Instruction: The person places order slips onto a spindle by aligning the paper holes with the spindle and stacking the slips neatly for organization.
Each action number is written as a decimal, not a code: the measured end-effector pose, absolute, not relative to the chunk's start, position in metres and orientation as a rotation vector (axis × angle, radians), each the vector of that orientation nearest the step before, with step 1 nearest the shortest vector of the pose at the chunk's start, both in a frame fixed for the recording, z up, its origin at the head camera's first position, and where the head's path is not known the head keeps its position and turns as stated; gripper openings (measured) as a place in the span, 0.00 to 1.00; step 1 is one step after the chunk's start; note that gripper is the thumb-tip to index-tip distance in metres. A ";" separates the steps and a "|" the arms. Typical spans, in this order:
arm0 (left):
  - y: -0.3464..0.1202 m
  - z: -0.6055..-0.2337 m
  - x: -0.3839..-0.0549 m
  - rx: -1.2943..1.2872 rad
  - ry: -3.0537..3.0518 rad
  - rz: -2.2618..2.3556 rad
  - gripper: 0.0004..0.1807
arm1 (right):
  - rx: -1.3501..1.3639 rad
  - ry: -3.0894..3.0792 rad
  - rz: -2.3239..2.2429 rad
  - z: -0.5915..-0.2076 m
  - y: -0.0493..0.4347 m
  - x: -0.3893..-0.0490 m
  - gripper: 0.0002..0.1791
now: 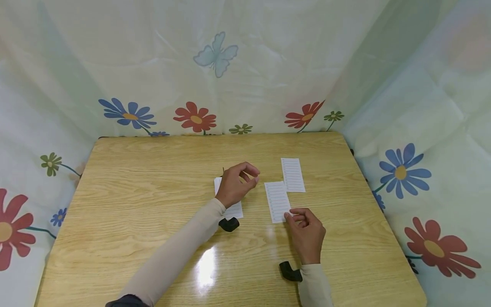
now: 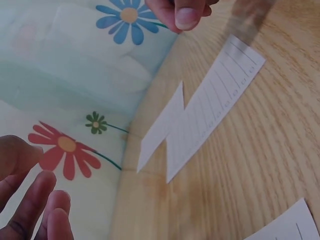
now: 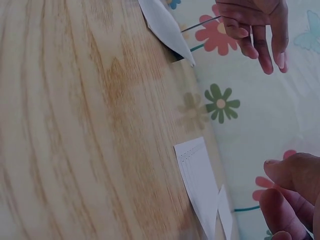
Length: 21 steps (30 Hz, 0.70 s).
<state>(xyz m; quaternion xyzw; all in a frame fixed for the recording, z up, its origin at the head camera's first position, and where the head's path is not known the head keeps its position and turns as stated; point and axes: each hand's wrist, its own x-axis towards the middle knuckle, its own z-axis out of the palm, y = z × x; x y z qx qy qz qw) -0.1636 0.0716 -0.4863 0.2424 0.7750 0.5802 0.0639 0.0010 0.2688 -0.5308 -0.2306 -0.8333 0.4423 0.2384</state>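
Three white lined paper slips lie on the wooden table. My left hand hovers over the left slip and hides part of it; its fingers are loosely bent, with nothing between them in the left wrist view. The middle slip is nearest my right hand, whose thumb and forefinger are by its lower right corner. In the right wrist view these fingertips stand apart and hold nothing. Just behind the middle slip lies the right slip, their edges meeting or slightly overlapping.
A small dark edge shows beneath the left slip. Black curved pieces are beside both wrists. The wooden table reaches a flower-print curtain at its back and sides.
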 end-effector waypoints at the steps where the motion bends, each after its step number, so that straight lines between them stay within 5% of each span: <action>1: 0.072 -0.488 -0.164 0.725 2.334 1.745 0.06 | -0.633 -2.283 1.213 -0.531 0.269 0.001 0.06; 21: 0.091 -0.510 -0.178 0.729 2.326 1.588 0.11 | -0.716 -2.329 1.164 -0.537 0.274 0.004 0.10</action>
